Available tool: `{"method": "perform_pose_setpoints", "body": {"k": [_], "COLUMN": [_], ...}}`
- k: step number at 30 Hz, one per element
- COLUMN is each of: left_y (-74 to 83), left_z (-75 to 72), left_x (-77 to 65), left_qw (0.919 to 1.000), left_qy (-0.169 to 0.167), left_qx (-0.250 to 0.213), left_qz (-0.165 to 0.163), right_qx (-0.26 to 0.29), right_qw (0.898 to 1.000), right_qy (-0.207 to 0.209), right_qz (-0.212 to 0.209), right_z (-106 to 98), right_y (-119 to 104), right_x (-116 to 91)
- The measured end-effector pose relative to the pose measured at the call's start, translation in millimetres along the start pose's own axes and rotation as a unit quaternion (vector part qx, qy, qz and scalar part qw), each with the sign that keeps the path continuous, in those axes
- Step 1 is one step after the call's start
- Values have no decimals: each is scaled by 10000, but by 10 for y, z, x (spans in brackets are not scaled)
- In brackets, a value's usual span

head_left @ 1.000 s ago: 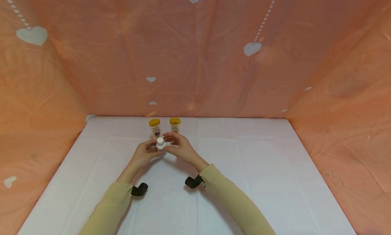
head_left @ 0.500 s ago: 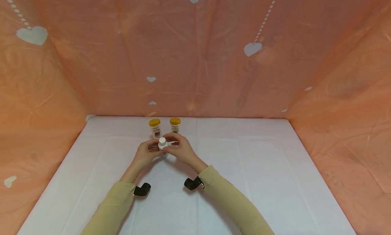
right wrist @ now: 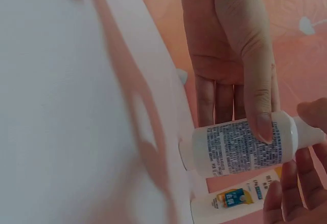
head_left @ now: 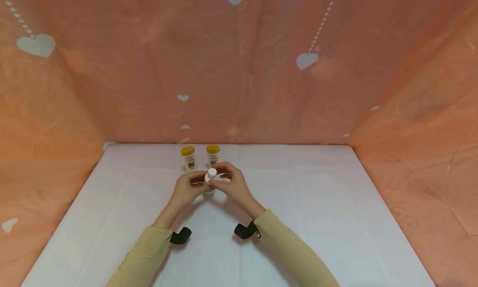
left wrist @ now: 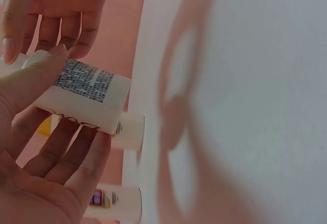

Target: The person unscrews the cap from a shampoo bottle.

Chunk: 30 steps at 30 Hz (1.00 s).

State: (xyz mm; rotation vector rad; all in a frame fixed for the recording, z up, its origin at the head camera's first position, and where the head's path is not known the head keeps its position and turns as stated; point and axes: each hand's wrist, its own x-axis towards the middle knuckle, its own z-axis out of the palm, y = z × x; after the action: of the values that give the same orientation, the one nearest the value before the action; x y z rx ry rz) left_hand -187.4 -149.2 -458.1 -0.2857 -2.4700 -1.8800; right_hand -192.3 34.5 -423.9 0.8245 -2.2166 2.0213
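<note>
Evidently the white bottle [right wrist: 230, 152] is under two-handed control, held roughly upright between the hands in front of the person and seemingly raised off the bench [head_left: 317, 212]. The left hand [head_left: 186, 190] grips the body: the thumb lies across the printed panel [left wrist: 79, 81], the fingers wrap the far side, and the gap is no wider than the bottle itself. This opposed grip presumably keeps the body from turning or slipping.

The right hand [head_left: 234, 184] is at the upper end, its thumb against the neck region just by the white cap [head_left: 212, 171] and its fingers curled beyond. It appears to have a light pinch there; how firmly each fingertip presses cannot be told. Placing one hand low and one high likely gives support at both ends. The printed panel faces the wrist cameras, which suggests a hold from the person's side.

Behind, two containers stand upright on the bench, well within reach: the left yellow-lidded container [head_left: 190, 161] and the right yellow-lidded container [head_left: 213, 156]. They are apart from each other, labels forward, probably set so to be readable and out of the hands' way.
</note>
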Motion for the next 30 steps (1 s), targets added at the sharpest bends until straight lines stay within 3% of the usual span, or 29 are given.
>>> {"method": "perform_pose_setpoints", "body": {"k": [5, 10, 18, 26, 30], "left_y": [52, 127, 495, 544, 396], "left_z": [96, 181, 279, 343, 381], "left_x": [-18, -49, -158, -171, -115], "left_qw": [9998, 9997, 9994, 9998, 9998], "left_qy": [44, 66, -52, 7, 65], "left_qx": [-132, -217, -228, -114, -159], "left_qz": [158, 116, 241, 158, 79], "right_qx": [1, 87, 209, 99, 30], "right_qw": [9997, 9991, 9971, 9964, 9961], "right_qy": [224, 408, 732, 829, 868], "right_qz": [-28, 9, 16, 120, 167], "right_z": [-61, -108, -167, -205, -228], "right_y": [-45, -74, -78, -99, -97], "right_x": [-64, -121, -170, -189, -195]}}
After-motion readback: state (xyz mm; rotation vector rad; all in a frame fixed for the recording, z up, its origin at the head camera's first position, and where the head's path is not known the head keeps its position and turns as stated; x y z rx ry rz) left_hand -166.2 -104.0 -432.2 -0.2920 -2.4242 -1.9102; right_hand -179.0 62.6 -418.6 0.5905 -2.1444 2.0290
